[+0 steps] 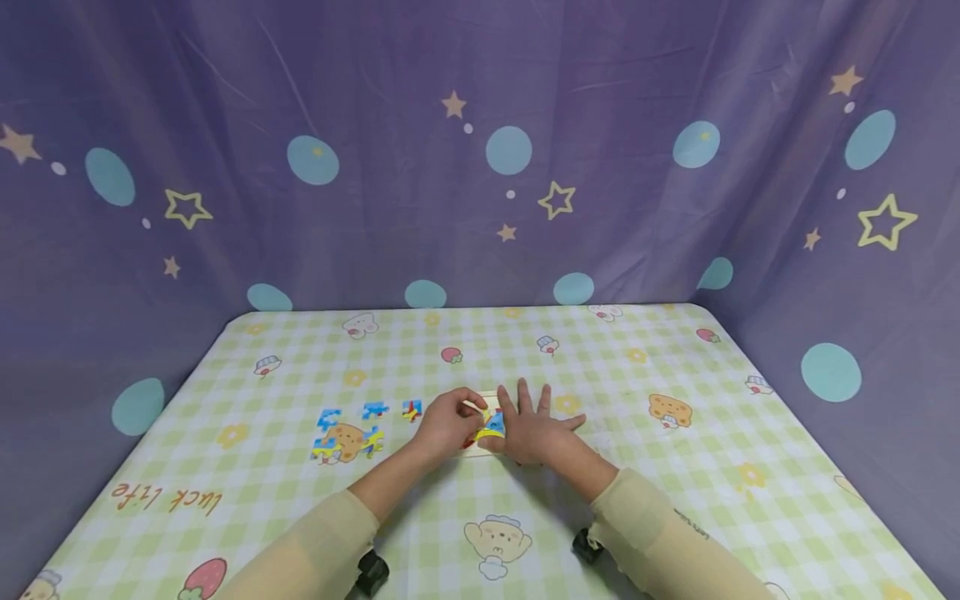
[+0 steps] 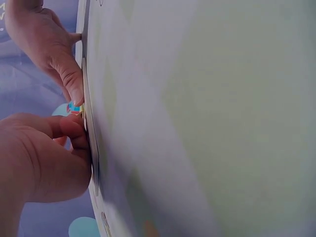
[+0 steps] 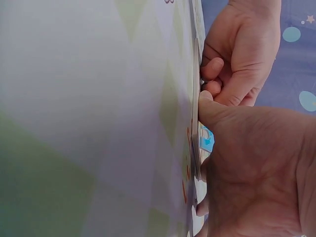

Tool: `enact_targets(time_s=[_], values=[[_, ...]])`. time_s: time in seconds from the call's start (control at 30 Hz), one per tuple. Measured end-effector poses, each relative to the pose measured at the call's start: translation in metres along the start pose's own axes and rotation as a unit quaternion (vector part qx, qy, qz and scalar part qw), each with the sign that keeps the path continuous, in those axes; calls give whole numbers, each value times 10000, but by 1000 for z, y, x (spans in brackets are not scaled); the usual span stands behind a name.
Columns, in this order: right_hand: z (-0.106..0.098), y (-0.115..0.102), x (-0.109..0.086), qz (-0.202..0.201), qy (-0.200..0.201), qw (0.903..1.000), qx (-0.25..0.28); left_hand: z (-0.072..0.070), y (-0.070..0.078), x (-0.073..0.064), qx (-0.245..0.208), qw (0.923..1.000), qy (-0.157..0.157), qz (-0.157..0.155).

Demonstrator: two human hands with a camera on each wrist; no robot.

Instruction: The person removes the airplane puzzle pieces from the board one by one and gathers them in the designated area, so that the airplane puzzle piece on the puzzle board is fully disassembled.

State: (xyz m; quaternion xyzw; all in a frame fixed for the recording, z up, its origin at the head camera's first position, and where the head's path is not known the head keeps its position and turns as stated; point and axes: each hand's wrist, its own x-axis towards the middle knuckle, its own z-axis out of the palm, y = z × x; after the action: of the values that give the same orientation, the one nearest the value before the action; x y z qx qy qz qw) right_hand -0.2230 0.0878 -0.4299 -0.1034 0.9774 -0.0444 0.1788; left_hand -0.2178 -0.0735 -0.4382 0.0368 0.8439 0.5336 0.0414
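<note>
A thin puzzle board (image 1: 472,452) lies flat on the table under both hands, with blue, yellow and red pieces (image 1: 494,424) showing in its frame. My left hand (image 1: 446,423) is at the board's left part, thumb and fingertips curled together at a small yellow-edged puzzle piece (image 2: 80,111); the fingers hide most of it. Over the board's right part my right hand (image 1: 534,432) lies with fingers spread, its thumb pressing the near side of the board. From the right wrist view, a blue patch of the puzzle (image 3: 207,140) shows beneath that palm.
Several loose jigsaw pieces lie left of the board, among them a blue one (image 1: 375,409) and a blue, red and yellow one (image 1: 412,409). The checked tablecloth (image 1: 600,358) has printed cartoon figures. A purple curtain (image 1: 420,200) hangs behind and at both sides.
</note>
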Motion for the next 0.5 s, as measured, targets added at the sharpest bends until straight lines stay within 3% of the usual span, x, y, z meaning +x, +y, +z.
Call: enact_targets(time_s=[0.23, 0.5], values=[[-2, 1, -4, -84, -2, 10000, 32, -1, 1, -2, -919, 9952, 31, -333], [-4, -1, -5, -28, -48, 10000, 30, -5, 2, -4, -1056, 9939, 37, -329]])
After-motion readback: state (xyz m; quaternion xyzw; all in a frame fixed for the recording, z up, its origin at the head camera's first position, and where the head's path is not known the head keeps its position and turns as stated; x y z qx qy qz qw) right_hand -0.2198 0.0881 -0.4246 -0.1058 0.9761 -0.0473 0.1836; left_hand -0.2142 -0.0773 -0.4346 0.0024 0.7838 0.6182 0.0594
